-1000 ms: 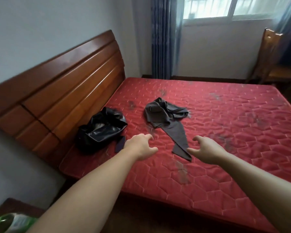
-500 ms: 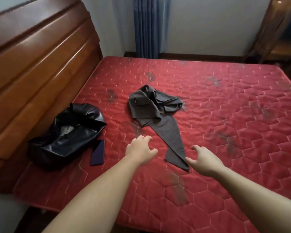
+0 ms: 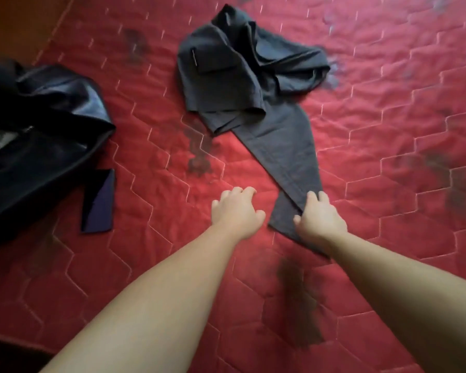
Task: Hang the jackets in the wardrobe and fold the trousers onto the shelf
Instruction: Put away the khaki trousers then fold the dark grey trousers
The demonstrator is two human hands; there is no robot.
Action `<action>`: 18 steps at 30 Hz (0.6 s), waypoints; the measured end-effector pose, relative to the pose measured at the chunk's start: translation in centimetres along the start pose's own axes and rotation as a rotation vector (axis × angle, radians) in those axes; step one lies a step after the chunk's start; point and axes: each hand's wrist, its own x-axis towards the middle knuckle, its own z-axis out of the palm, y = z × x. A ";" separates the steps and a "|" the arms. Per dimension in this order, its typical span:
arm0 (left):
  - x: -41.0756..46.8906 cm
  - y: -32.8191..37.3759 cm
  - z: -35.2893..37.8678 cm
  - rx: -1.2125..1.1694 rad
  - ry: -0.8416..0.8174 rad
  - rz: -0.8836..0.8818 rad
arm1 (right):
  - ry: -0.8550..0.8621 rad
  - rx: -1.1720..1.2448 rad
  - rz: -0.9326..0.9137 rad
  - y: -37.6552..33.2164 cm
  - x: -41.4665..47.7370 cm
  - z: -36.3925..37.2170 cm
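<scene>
Red quilted mattress [image 3: 388, 130] bears crumpled dark grey trousers [image 3: 280, 146]: right hand [image 3: 320, 219] seemingly pinches hem; loose, empty left hand [image 3: 237, 211] should match.

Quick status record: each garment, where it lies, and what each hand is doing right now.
trousers: grey, top crumpled, one leg stretched toward the person
jacket: black, shiny, heaped at left
left hand: beside the leg end, holds nothing
right hand: on the leg end, grip unclear
mattress: red, quilted, under both garments
</scene>
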 end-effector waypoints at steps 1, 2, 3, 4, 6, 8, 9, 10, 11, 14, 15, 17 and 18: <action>0.4 0.0 1.1 -0.016 -0.002 -0.008 | 0.005 -0.007 0.022 0.3 0.9 0.8; 0.7 0.0 2.0 -0.027 -0.007 -0.014 | 0.023 -0.017 0.022 0.8 1.6 1.5; 0.8 -0.1 2.8 -0.038 -0.014 -0.021 | 0.051 -0.019 0.000 1.4 2.3 2.0; 0.8 -0.2 3.3 -0.050 -0.017 -0.032 | 0.075 -0.001 -0.029 2.1 2.7 2.3; 0.8 -0.4 3.9 -0.072 -0.015 -0.061 | 0.074 0.062 -0.102 3.6 3.3 2.4; 0.8 -0.3 3.9 -0.095 -0.007 -0.107 | 0.021 0.062 -0.190 5.0 3.6 2.0; 0.9 -0.2 3.8 -0.107 -0.008 -0.131 | -0.024 0.033 -0.219 5.7 3.5 1.6; 1.1 0.1 3.6 -0.120 -0.011 -0.152 | -0.087 -0.001 -0.238 6.4 3.4 1.3; 1.3 0.5 3.6 -0.133 -0.016 -0.167 | -0.165 -0.048 -0.247 7.1 3.1 0.9; 1.5 2.2 3.8 -0.156 -0.013 -0.169 | -0.387 -0.352 -0.230 9.1 1.6 -0.5; 1.7 2.7 4.0 -0.149 0.000 -0.159 | -0.441 -0.474 -0.213 9.5 1.4 -1.1; 2.2 3.3 4.4 -0.123 0.040 -0.142 | -0.503 -0.638 -0.144 9.5 1.5 -2.4; 2.4 3.4 4.4 -0.110 0.062 -0.140 | -0.489 -0.634 -0.117 8.9 1.7 -3.0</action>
